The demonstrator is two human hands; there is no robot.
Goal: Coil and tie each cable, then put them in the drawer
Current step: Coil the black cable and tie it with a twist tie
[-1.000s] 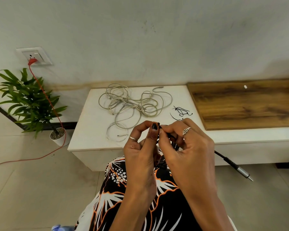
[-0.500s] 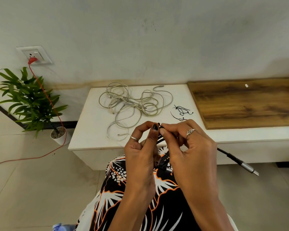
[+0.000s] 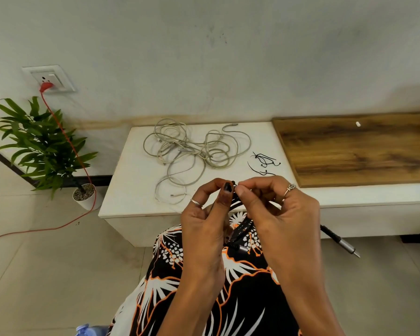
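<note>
Two surfaces, white bench and wood slab, meet a grey wall.

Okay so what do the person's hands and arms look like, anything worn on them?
Both forearms are bare, with no sleeves in view. The left hand wears a thin silver ring, and its thumbnail is painted dark. The right hand wears a chunkier silver ring with a patterned top. No watch or bracelet shows on either wrist.

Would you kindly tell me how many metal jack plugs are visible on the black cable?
2. One plug lies between the wrists, over the patterned dress; the other plug hangs right of the right hand. The cable's coil is largely hidden behind the hands.
</note>
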